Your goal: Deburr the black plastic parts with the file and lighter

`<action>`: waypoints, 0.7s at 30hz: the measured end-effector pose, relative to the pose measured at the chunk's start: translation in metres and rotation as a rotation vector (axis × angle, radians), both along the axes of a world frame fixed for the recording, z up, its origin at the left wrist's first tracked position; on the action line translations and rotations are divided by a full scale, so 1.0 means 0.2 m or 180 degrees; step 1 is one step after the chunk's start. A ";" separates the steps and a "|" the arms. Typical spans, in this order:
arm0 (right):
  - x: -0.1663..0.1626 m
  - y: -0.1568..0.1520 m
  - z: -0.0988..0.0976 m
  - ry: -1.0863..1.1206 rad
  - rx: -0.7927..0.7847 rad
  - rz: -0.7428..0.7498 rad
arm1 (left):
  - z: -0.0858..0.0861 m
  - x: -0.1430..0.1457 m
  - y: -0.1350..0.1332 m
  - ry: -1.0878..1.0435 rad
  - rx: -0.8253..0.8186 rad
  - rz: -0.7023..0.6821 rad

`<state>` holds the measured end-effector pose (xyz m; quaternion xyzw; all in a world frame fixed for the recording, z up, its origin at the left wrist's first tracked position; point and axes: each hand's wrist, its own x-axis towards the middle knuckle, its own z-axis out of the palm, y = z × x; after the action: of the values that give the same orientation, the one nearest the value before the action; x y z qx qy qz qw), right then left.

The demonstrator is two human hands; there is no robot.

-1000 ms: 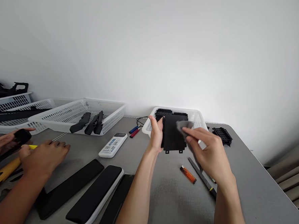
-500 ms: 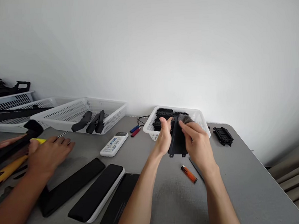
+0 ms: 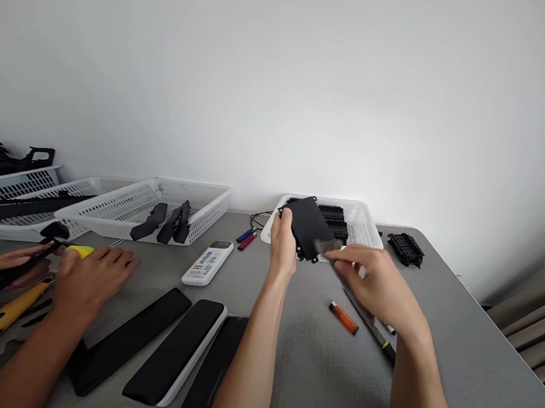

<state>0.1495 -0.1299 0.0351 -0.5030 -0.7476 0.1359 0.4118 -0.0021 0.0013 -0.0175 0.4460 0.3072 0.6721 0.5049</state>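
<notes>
My left hand grips a flat black plastic plate by its left edge, thumb on the near face. The plate has small tabs at its corners and is held tilted, partly in front of the white basket. My right hand pinches a small grey pad, blurred, against the plate's lower right corner. Whether the pad is cloth, wool or abrasive I cannot tell. Below my right hand lies a file with a black and yellow handle, partly hidden by my wrist. An orange lighter lies beside it.
Ridged black parts fill part of the white basket; another ridged part lies right. At left, a co-worker's hands hold a yellow-handled tool and a black part. Nearby are long black panels, a white device and baskets.
The plate has turned and tilted, now showing its broad smooth face. My right hand and the grey pad have moved down to its lower corner, and more of the file shows.
</notes>
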 end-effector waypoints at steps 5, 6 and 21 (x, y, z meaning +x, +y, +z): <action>0.03 0.04 -0.02 0.0767 0.0197 -0.1044 | 0.07 0.02 -0.06 -0.0220 -0.0123 0.0188; 0.02 0.07 -0.03 0.0852 0.0144 -0.1021 | 0.08 0.02 -0.08 -0.0203 -0.0142 0.0126; 0.01 0.26 -0.13 0.2100 0.0481 -0.1152 | 0.12 -0.02 -0.13 0.0524 -0.0194 -0.1150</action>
<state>0.1524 -0.0781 0.0093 -0.5243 -0.4819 0.1601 0.6835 -0.0070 -0.0247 0.0069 0.5318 0.2827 0.5223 0.6037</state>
